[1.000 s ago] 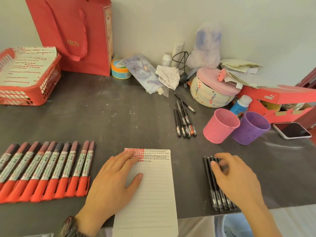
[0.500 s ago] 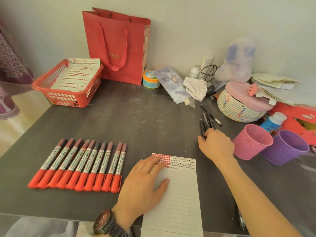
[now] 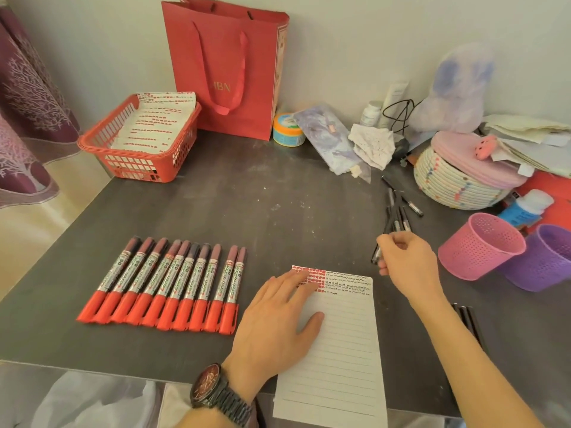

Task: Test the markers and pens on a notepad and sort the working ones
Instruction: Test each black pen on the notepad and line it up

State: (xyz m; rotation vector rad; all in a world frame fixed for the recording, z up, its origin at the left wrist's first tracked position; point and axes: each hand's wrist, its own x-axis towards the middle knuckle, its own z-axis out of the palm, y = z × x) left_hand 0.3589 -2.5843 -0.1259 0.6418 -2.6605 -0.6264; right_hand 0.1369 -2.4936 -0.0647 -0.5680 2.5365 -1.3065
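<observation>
Left hand (image 3: 278, 322) lying spread flat on the lined notepad (image 3: 340, 350), right hand (image 3: 408, 264) pinching a black pen (image 3: 375, 255) at the notepad's one o'clock, red markers (image 3: 167, 285) lying in a row at nine o'clock, red bag (image 3: 225, 66) showing "HBN" at eleven o'clock.

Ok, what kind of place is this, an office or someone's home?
Probably a home desk, not an office: a patterned purple curtain hangs beside it, and a red gift bag and a woven lidded basket stand along its back.
</observation>
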